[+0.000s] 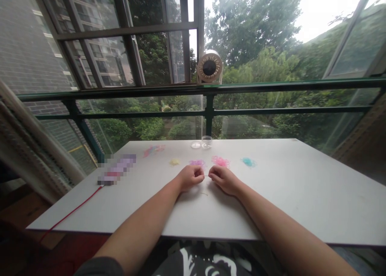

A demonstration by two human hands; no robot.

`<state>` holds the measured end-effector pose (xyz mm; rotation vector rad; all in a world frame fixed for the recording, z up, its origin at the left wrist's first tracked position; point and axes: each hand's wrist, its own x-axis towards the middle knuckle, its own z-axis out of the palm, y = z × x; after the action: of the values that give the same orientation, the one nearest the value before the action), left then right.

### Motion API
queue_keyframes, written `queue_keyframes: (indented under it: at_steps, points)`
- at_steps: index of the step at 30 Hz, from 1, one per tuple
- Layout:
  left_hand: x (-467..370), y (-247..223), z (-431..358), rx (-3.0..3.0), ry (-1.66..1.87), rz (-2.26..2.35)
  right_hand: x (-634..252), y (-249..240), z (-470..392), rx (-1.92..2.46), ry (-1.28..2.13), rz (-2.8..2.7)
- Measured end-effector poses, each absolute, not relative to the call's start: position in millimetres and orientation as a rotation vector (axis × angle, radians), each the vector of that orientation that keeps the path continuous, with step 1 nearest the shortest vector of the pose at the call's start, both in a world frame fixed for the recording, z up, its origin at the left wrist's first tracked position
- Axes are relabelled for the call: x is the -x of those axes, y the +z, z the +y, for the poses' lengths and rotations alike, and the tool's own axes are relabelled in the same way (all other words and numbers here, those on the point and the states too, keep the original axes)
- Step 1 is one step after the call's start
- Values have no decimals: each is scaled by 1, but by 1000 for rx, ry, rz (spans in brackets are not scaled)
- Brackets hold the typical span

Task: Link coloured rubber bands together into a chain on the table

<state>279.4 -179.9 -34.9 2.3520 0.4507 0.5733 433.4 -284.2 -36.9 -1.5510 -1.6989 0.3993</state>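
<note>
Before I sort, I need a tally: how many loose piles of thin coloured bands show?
5. Left to right: multicoloured pile, yellow pile, purple pile beyond left hand, pink pile beyond right hand, teal pile. Hands may hide more.

Round fan (210,67) with pale casing is standing at upper centre of frame, just above green railing (144,91). Railing is running across whole width. Metal window frames (126,30) are filling upper left; tall building (95,53) is showing behind glass. Brick wall (18,35) is rising at far left. Trees (256,23) are spreading over upper right. Curtain (30,143) is hanging at left edge. Blurred purple object (122,165) is lying left of centre; red cable (75,209) is going from it toward lower left.
</note>
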Motion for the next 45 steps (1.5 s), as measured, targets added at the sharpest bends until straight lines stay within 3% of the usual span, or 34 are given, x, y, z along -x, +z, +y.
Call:
queue_keyframes:
  at_steps: [9, 20, 29, 45]
  points:
    - [-279, -39, -174, -2363, 615, 512, -439, -41, -283, 1557, 324, -1652]
    - [-280, -34, -156, -2562, 848, 955, -446, -41, -282, 1667, 293, -1598]
    - [-290, -36, -152, -2600, 873, 995, -441, -31, -293, 1656, 460, -1848]
    - [-259, -23, -139, -2392, 1082, 996, -440, -34, -290, 1663, 352, -1887]
